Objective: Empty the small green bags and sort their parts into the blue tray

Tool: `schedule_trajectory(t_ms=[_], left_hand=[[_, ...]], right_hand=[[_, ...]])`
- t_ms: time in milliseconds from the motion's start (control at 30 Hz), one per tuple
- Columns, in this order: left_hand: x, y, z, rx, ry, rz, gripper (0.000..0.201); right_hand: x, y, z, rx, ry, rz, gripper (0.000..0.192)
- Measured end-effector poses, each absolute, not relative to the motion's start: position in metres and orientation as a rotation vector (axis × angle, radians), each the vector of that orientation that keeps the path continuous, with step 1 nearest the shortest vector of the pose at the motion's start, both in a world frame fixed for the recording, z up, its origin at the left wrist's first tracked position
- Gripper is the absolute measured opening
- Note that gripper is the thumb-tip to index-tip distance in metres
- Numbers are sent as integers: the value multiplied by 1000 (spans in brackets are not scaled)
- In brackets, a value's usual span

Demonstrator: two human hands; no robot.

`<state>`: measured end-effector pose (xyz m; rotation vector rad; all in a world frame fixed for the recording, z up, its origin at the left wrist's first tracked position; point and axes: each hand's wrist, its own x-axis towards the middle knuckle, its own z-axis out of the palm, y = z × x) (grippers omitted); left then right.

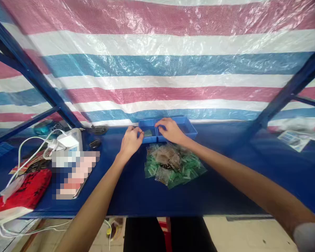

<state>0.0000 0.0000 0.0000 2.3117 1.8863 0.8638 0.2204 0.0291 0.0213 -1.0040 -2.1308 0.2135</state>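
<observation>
Two forearms: the left one (99,196) rises from the lower left of the frame and the right one (241,175) from the lower right, both reaching over the blue table (225,154) towards the centre.
Packet pile: small clear packets (170,159), brownish on top and green around the edge, lie heaped just below the centre of the frame, between the forearms and in front of the trays.
Work in hand: handling small pieces at the trays, judging by where both hands are; the next move seems to call for a light fingertip pinch, kept clear of the low tray walls.
Left hand: fingers curled, thumb close to the forefinger, at the left edge of the small tray; whether the tips meet or hold anything cannot be told.
Left hand's place (132,140): left of centre.
Right hand (169,129): bent fingers and thumb over the left end of the large tray, just right of centre; grip and contact cannot be told.
Small tray (149,140): blue, at centre, a greenish piece (148,133) inside.
Large tray (186,127): blue, beside it on the right.
Striped sheet (157,66): behind everything, filling the upper frame.
</observation>
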Motion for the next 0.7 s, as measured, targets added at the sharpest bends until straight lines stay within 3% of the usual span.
schedule_trajectory(t_ms=[167, 333, 500, 567, 700], left_hand=[[10, -11, 13, 2421, 1766, 948, 18], [30, -37, 26, 2565, 1117, 419, 32], [42, -46, 19, 2577, 1094, 299, 49], [42, -44, 16, 2547, 1080, 276, 48], [39, -38, 13, 2482, 1046, 312, 42]], right_hand=[[266, -31, 10, -988, -2165, 218, 17], [301, -68, -8, -883, -2369, 149, 19], [307, -65, -5, -861, -2518, 141, 19], [306, -66, -3, -856, -2549, 158, 16], [304, -69, -5, -826, -2579, 168, 27]])
